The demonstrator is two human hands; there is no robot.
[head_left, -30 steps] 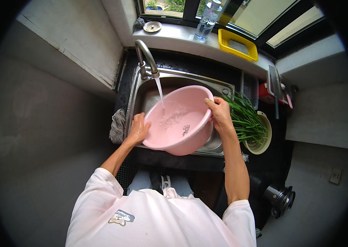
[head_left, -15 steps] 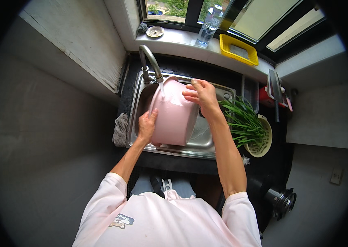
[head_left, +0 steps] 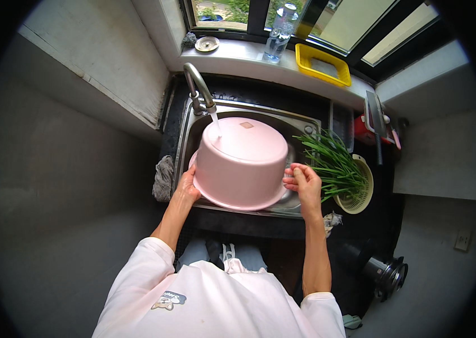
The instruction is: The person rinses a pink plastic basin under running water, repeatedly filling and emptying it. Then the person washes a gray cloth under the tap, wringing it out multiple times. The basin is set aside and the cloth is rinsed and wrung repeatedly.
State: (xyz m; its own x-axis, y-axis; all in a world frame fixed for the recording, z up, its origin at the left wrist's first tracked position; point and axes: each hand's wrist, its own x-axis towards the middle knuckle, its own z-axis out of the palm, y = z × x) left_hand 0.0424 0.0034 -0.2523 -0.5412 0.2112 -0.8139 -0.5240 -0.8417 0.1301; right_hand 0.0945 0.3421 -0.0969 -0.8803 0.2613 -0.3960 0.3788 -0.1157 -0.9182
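Observation:
A pink plastic basin [head_left: 242, 174] is upside down over the metal sink [head_left: 308, 122], its flat base facing up and its wide rim low toward me. My left hand [head_left: 189, 184] grips that rim at the left, thumb on the outer wall. Close to the basin's right side is my right hand [head_left: 304, 185], its fingers loosely bent and apart, with nothing visible between them; whether the fingertips touch the wall I cannot tell. From the curved faucet [head_left: 200, 90], a stream of water [head_left: 216, 123] falls onto the base's left part.
Green leafy stalks [head_left: 331, 163] lie over a cream colander [head_left: 365, 191] right of the sink. A grey cloth [head_left: 163, 179] hangs at the left. A knife [head_left: 374, 121] stands by a red container [head_left: 365, 129]. On the sill are a bottle [head_left: 279, 35] and a yellow tray [head_left: 322, 65].
The basin has turned from lying on its side to base up. My right hand has moved down from its upper side to its right wall. My left hand still grips the rim.

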